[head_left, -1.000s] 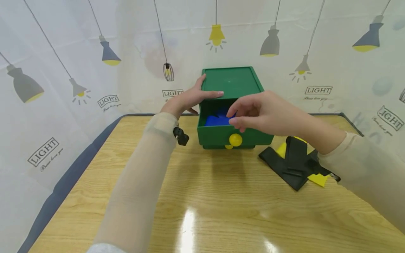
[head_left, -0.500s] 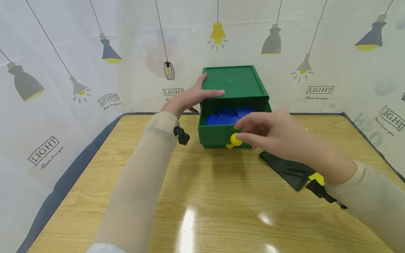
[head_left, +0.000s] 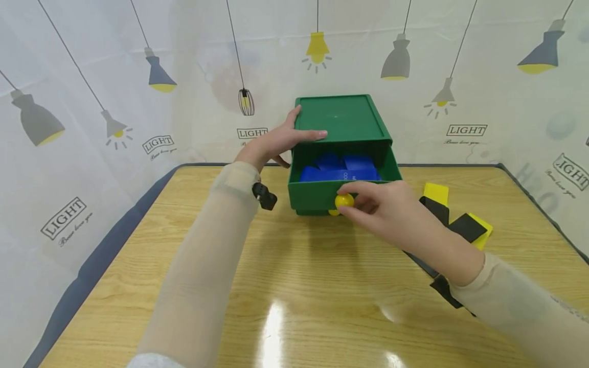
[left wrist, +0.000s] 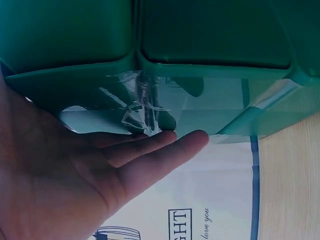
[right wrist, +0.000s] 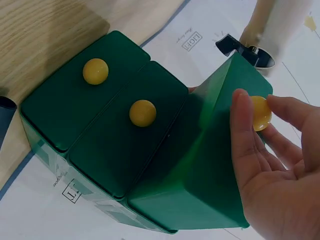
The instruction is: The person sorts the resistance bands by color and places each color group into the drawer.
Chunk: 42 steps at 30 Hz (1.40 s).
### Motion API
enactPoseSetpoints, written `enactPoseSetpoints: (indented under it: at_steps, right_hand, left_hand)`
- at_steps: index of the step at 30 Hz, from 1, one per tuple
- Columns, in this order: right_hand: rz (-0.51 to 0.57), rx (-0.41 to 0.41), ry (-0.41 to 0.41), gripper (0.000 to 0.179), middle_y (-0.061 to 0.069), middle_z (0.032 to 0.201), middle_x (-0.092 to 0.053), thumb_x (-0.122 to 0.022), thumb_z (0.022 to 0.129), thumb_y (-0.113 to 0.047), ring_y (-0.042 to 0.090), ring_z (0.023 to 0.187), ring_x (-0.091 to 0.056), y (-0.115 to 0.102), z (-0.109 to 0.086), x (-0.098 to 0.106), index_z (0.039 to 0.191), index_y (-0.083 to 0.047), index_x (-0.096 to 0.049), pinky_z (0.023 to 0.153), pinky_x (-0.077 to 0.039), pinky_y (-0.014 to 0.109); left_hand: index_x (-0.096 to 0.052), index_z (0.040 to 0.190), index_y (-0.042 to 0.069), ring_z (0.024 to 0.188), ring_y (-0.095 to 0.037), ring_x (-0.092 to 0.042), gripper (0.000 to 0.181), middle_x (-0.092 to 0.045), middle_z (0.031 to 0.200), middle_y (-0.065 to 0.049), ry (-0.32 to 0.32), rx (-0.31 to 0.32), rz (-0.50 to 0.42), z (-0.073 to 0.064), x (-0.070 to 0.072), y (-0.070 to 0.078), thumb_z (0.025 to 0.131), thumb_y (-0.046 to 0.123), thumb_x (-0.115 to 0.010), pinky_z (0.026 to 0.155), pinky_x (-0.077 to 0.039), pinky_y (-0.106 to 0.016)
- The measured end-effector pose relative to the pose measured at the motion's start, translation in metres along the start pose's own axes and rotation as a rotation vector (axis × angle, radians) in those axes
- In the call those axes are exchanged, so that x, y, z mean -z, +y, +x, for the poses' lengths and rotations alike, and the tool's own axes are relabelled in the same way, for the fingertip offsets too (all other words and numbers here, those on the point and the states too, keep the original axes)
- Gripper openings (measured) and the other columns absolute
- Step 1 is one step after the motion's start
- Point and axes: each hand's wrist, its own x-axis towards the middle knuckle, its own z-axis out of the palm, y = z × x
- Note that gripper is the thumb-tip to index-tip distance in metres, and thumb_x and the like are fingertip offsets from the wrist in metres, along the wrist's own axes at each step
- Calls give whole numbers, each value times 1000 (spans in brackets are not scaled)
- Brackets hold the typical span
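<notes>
A small green drawer cabinet (head_left: 340,117) stands at the back of the table, its top drawer (head_left: 313,195) pulled out. Inside that drawer lie folded blue pieces (head_left: 338,174) that look like flat bands, one with white print. My left hand (head_left: 280,140) rests on the cabinet's left side, thumb over the top edge; in the left wrist view its fingers (left wrist: 165,155) stretch straight along the side wall. At the drawer front, my right hand (head_left: 388,207) pinches the yellow knob (right wrist: 261,114) between thumb and fingertips. Two lower drawers with yellow knobs (right wrist: 143,113) are closed.
Black and yellow flat strips (head_left: 436,194) lie on the wooden table (head_left: 322,306) to the right, partly under my right forearm. Behind the table hangs a white backdrop (head_left: 193,61) printed with lamps. Each wrist carries a black camera mount (head_left: 264,196).
My right hand has moved from above the open drawer down to its front and now pinches the knob. The blue pieces show more fully. The left hand has stayed on the cabinet.
</notes>
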Motion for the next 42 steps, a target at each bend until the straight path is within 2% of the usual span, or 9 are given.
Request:
enactPoseSetpoints:
  at_steps: [4,8,17,22,30,34,39,42]
  right_hand:
    - [-36,43,78,23,1,83,-77,-80,97,-15,8,71,-70,4,2,-7,119,-11,-77,68,-62,27]
    - [-35,45,116,24,2,84,-77,-77,99,-15,10,71,-68,8,5,-11,122,-9,-76,68,-61,29]
    - [-25,-27,91,28,7,91,-78,-71,104,-18,15,71,-66,19,21,-14,130,-8,-72,67,-57,31]
    - [-3,-70,91,28,8,91,-78,-69,105,-18,17,69,-63,27,33,-16,131,-8,-71,63,-53,29]
    - [24,-94,109,29,12,92,-76,-67,106,-18,21,70,-63,40,53,-19,133,-7,-70,63,-52,31]
    - [59,-131,126,29,13,91,-75,-68,106,-19,22,70,-63,46,63,-21,132,-8,-71,64,-52,32]
    - [109,-199,136,28,13,94,-74,-68,106,-21,22,73,-62,50,67,-23,133,-12,-71,66,-51,34]
    - [127,-210,139,29,14,98,-75,-68,106,-20,23,76,-64,50,67,-25,133,-12,-71,67,-52,35]
  left_hand:
    - [18,164,54,164,-35,-26,118,-4,182,-1,-11,-10,-9,0,0,-2,89,73,-70,106,-56,-63]
    - [19,163,55,165,-35,-25,118,-5,182,-1,-26,-22,-28,1,1,-3,89,73,-71,104,-58,-60]
    - [21,162,56,167,-38,-15,116,4,182,0,-52,-19,-52,-1,2,-3,92,69,-70,107,-55,-63]
    - [21,162,55,167,-39,-15,116,3,182,-1,-63,-22,-70,-1,2,-1,92,68,-71,105,-57,-62]
    - [20,161,58,166,-40,-16,115,7,182,1,-61,-8,-81,-1,4,-1,92,67,-72,97,-62,-56]
    - [21,161,58,166,-41,-15,115,7,182,0,-65,-3,-91,-2,4,0,93,66,-71,98,-62,-57]
    - [21,161,57,167,-42,-8,115,9,182,0,-74,-3,-104,-1,4,0,94,63,-71,101,-60,-60]
    - [21,161,58,167,-42,-6,114,10,182,0,-76,-4,-106,-1,4,0,95,62,-71,102,-59,-60]
